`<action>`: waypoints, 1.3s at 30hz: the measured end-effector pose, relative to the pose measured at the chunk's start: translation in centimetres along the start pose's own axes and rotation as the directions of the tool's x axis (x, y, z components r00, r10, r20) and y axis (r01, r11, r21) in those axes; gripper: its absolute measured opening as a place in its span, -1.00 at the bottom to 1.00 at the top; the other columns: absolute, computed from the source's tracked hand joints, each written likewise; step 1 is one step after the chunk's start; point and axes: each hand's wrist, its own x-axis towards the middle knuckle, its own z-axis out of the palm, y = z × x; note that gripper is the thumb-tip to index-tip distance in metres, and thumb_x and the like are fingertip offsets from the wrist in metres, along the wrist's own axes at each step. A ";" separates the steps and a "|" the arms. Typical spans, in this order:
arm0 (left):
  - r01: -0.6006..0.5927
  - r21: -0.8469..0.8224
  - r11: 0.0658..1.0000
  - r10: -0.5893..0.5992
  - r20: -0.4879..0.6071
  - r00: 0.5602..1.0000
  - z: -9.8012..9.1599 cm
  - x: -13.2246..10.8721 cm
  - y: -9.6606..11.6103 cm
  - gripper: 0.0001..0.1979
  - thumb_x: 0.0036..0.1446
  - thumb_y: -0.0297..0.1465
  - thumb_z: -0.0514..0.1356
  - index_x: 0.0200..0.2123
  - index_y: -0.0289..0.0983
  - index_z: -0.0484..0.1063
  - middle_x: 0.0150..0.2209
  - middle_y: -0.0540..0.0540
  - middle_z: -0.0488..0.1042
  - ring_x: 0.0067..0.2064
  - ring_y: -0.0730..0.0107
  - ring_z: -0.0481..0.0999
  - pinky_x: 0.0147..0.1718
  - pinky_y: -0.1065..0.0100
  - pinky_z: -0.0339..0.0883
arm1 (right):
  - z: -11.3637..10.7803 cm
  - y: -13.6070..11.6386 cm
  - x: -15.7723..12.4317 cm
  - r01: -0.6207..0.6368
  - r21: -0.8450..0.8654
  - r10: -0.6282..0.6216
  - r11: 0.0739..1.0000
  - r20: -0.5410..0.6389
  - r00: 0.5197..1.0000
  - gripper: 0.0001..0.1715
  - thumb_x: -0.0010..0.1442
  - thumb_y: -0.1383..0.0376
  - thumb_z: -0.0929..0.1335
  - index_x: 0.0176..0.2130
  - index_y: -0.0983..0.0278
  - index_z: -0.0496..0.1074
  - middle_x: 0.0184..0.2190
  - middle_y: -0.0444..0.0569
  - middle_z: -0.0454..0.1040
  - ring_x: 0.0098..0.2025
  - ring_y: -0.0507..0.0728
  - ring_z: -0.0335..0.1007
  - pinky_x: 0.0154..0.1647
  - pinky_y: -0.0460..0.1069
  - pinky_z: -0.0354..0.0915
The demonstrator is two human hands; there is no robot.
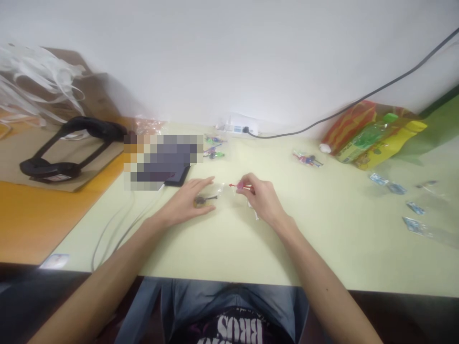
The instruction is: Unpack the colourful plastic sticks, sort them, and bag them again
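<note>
My right hand (263, 195) is closed in a pinch on a small red piece (232, 185) with an arrow-shaped tip that points left. Something pink shows at the same fingertips. Below that hand a small white piece (256, 215) lies on the table, partly hidden. My left hand (183, 199) rests on the table with thumb and fingers spread. Between them lies a small dark and yellow item (201, 201) with a thin grey stem; its kind is unclear. A bit of clear plastic (221, 189) sits between the two hands.
Bagged colourful small parts (214, 154) lie behind my left hand, and another bag (307, 158) lies farther right. Several blue packets (416, 225) are at the right, near a green bottle (373, 134). A black tablet (179, 176), cables and a black headband-like frame (52, 168) occupy the left.
</note>
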 end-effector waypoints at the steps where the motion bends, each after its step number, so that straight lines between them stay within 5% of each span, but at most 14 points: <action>1: 0.000 -0.003 1.000 0.000 -0.002 1.000 0.0 0.0 0.0 -0.19 0.22 0.01 0.25 0.42 -0.08 0.06 0.36 -0.13 0.26 0.34 0.05 0.26 0.33 0.07 0.16 | 0.0 0.0 0.0 0.003 -0.004 -0.003 1.000 0.002 1.000 -0.94 0.35 0.22 0.34 -0.16 0.13 0.34 -0.19 -0.13 0.59 -0.48 0.04 0.41 -0.35 -0.07 0.25; 10: -0.003 -0.001 1.000 0.003 -0.011 1.000 0.2 0.0 -0.1 -0.17 0.22 0.00 0.26 0.44 -0.07 0.02 0.31 -0.14 0.32 0.32 0.05 0.29 0.31 0.06 0.18 | -0.3 -0.5 0.1 -0.001 -0.090 0.005 0.996 0.043 0.999 -0.91 0.37 0.26 0.31 -0.11 0.18 0.38 -0.40 -0.14 0.52 -0.51 0.05 0.35 -0.36 -0.07 0.21; 23: 0.000 -0.004 1.000 0.000 -0.021 1.000 0.0 -0.1 0.1 -0.15 0.20 -0.02 0.28 0.44 -0.05 0.02 0.30 -0.13 0.33 0.31 0.04 0.30 0.30 0.06 0.20 | -0.6 0.7 0.4 0.019 0.091 -0.023 0.996 0.052 0.998 -0.58 0.40 0.34 0.12 0.11 0.23 0.40 -0.28 -0.07 0.55 -0.50 0.02 0.41 -0.32 -0.06 0.34; 31: 0.011 -0.005 1.000 -0.011 -0.017 1.000 0.0 -0.1 0.1 -0.16 0.19 0.00 0.27 0.43 -0.05 0.05 0.32 -0.15 0.30 0.32 0.00 0.28 0.30 0.04 0.21 | -0.6 0.7 0.3 -0.017 0.113 0.019 0.993 -0.018 1.000 -0.86 0.34 0.28 0.27 -0.23 0.20 0.43 -0.41 -0.13 0.54 -0.49 0.04 0.44 -0.44 -0.08 0.29; 39: 0.013 -0.020 1.000 -0.014 -0.016 1.000 -0.2 -0.1 0.3 -0.15 0.20 0.00 0.27 0.44 -0.04 0.01 0.29 -0.15 0.33 0.29 0.02 0.31 0.28 0.05 0.22 | -0.5 0.6 0.2 0.004 0.006 -0.004 1.000 -0.011 1.000 -0.78 0.32 0.23 0.34 -0.31 0.21 0.55 -0.48 -0.13 0.55 -0.52 0.04 0.39 -0.39 -0.06 0.25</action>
